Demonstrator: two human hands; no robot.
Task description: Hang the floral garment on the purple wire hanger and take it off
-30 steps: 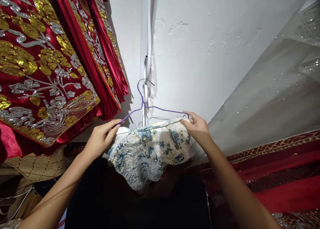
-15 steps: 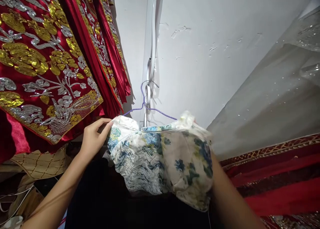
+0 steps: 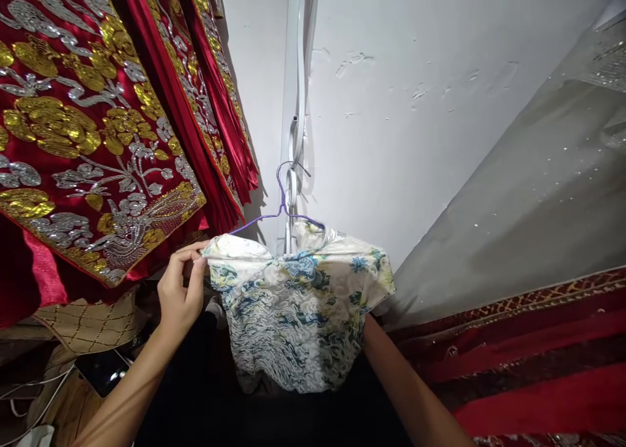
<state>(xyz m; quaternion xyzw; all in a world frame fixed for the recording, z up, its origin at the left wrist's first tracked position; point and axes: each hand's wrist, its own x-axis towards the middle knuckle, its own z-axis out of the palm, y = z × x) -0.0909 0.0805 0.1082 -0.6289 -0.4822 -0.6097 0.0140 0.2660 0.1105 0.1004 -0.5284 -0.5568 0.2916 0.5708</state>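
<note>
A short-sleeved floral top (image 3: 293,317) in white, blue and green hangs on a purple wire hanger (image 3: 281,199). At the top's left shoulder, my left hand (image 3: 183,284) pinches the fabric between thumb and fingers. My right forearm (image 3: 396,369) comes up from the lower right and passes behind the top. The cloth hides the right hand, so its fingers do not show. The hanger's right arm tip shows beside the collar, with the right shoulder fabric folded near it.
Red garments (image 3: 98,141) with gold and silver embroidery hang at the left. White metal rails (image 3: 296,75) run along the wall (image 3: 391,108). Grey sparkly sheer fabric (image 3: 518,193) and red cloth (image 3: 552,388) are at the right. A phone (image 3: 100,372) and cables lie at the lower left.
The top's right shoulder has dropped and moved inward, leftward, and the body of the top now hangs flatter. My right arm has shifted left behind it. The left hand keeps its pinch, slightly lower.
</note>
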